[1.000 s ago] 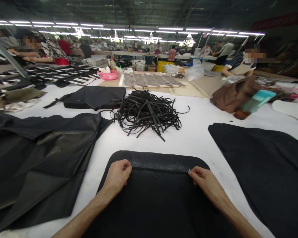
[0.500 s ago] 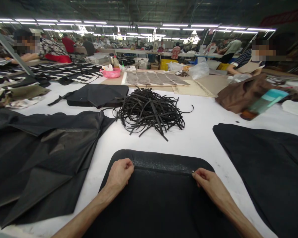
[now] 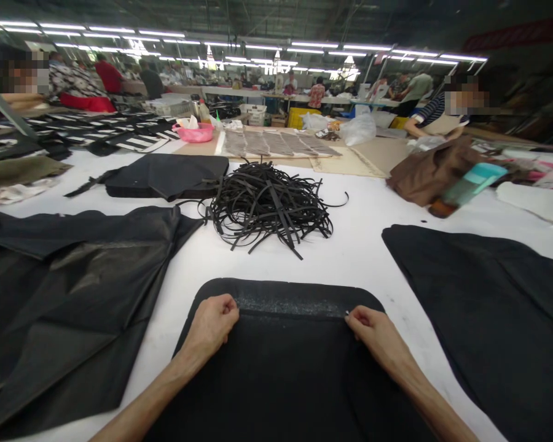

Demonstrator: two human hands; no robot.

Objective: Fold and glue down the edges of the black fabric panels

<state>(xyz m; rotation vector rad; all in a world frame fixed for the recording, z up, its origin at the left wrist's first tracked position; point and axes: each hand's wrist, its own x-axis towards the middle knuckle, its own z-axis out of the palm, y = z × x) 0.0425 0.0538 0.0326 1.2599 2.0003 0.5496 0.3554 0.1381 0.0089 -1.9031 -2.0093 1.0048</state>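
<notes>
A black panel with rounded corners (image 3: 286,368) lies in front of me, with a whitish, speckled band across its upper part. Just below that band a narrow black strip (image 3: 292,315) runs between my two hands, stretched nearly straight. My left hand (image 3: 214,320) pinches its left end, fingers closed. At the other end, my right hand (image 3: 368,324) grips the strip between thumb and curled fingers. A tiny pale bit shows at the right fingertips; I cannot make out what it is. Beyond the panel sits a tangled heap of black strips (image 3: 271,205).
Black sheet material (image 3: 74,319) lies folded at left, and another black panel (image 3: 483,307) at right. Behind are a stack of black pieces (image 3: 166,175), a pink basin (image 3: 194,131), a brown bag (image 3: 424,169) and a teal-lidded bottle (image 3: 470,187). Other people work farther off.
The whole view has shifted, so the panel, heap and both hands appear slightly farther left. Both hands keep their pinch on the strip, nearly unmoved against the panel.
</notes>
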